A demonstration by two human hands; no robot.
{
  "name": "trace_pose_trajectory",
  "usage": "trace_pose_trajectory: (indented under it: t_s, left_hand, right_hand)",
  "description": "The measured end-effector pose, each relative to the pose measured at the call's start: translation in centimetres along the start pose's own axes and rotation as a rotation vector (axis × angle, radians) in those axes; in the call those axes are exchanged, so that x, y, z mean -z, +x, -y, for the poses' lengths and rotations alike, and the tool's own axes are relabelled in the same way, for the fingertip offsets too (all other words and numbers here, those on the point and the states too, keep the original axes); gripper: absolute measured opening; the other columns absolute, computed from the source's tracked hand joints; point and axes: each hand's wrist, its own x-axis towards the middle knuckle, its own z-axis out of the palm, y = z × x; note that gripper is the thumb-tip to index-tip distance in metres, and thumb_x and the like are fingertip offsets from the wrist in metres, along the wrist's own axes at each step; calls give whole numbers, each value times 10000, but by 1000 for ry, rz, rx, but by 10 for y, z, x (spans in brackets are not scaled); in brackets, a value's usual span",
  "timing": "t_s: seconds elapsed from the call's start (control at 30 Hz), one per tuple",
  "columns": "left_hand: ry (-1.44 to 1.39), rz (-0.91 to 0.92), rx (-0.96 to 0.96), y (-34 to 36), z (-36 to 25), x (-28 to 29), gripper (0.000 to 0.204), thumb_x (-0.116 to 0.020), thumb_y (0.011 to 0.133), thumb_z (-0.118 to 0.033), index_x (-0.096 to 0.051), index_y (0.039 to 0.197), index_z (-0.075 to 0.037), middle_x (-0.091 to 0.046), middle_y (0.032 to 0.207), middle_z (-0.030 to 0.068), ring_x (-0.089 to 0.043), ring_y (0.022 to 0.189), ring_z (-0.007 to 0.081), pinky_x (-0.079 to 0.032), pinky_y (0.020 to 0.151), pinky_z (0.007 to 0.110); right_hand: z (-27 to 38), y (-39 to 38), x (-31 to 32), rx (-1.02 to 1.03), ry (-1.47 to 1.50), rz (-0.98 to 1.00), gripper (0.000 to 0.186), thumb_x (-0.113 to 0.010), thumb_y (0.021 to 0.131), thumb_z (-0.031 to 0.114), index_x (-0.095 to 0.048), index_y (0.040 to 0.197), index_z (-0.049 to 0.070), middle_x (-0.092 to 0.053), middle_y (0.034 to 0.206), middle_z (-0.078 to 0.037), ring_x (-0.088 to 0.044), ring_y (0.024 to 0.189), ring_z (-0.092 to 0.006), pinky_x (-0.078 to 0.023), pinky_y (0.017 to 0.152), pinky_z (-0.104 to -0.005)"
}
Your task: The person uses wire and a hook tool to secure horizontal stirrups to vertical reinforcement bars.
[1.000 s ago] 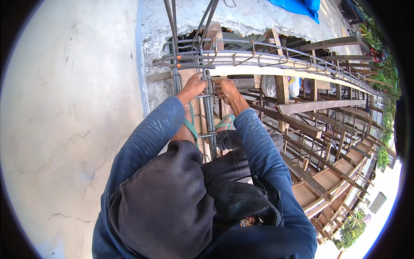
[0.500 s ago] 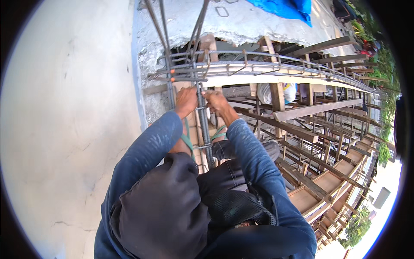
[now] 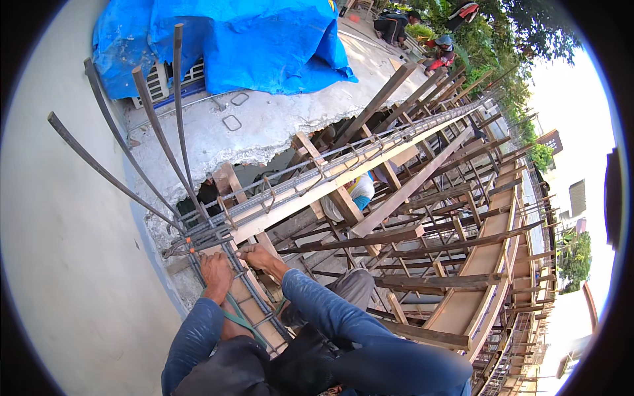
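Note:
My left hand [image 3: 216, 276] is closed, its curled fingers between the two long bars of a rebar cage [image 3: 254, 294]. Just across the right-hand bar, my right hand [image 3: 261, 257] is closed too, thumb and forefinger pinched beside that bar. Whatever either hand holds is hidden or too small to make out. Ahead of both hands, this cage meets a second rebar cage [image 3: 317, 171] running away to the far right. Orange marks show on a bar near the joint. Tall bare bars [image 3: 153, 115] rise from the corner.
On the left stands a plastered wall [image 3: 72, 218]. Beyond the broken concrete slab edge [image 3: 264, 142], a blue tarp [image 3: 264, 46] covers crates. Timber props and beams [image 3: 422, 231] fill the open drop at right. A person [image 3: 360, 191] is below; two people crouch at the far end.
My view has tilted up and turned, so the tarp, tall bars and far people now show. Both hands stay close to the same rebar joint, still closed.

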Motion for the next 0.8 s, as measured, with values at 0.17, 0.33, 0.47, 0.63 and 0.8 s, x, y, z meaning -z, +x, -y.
trace_pose_trajectory:
  t_s: [0.17,0.33,0.47,0.63,0.8]
  left_hand:
    - [-38,-78,-44,0,-17,22,87,-597,724,-67,-646,785,-29,-658,792,148,-666,786,324,-373,1035,487]
    - [-62,-50,-43,-3,-7,18,131,-636,674,-89,-630,796,-43,-660,783,131,-654,760,304,-430,892,430]
    - [-64,55,-25,-1,-14,12,252,-683,642,-133,-663,882,-62,-682,919,112,-681,825,284,-431,860,451]
    - [-23,91,-15,-6,-8,15,258,-667,664,-118,-658,914,-58,-674,932,112,-675,864,282,-424,850,461]
    - [130,-33,-126,-10,-11,12,226,-682,678,-136,-654,890,-64,-646,861,93,-648,828,261,-349,862,456]
  right_hand:
    - [-16,6,7,20,-44,14,250,-637,945,188,-716,1108,16,-707,948,-55,-603,864,-139,-481,818,-301]
    - [-14,16,-2,160,-412,-72,231,-676,867,225,-747,990,43,-720,873,-197,-696,798,-298,-532,761,-377]
    - [-10,21,0,131,-478,-171,190,-679,853,235,-759,926,79,-707,830,-203,-688,758,-334,-534,725,-398]
    - [19,8,-2,111,-504,-230,168,-690,807,231,-758,848,84,-703,809,-193,-688,744,-345,-533,704,-407]
    - [42,-14,-4,214,-604,-350,201,-654,815,210,-735,849,29,-692,827,-230,-688,765,-384,-547,721,-448]
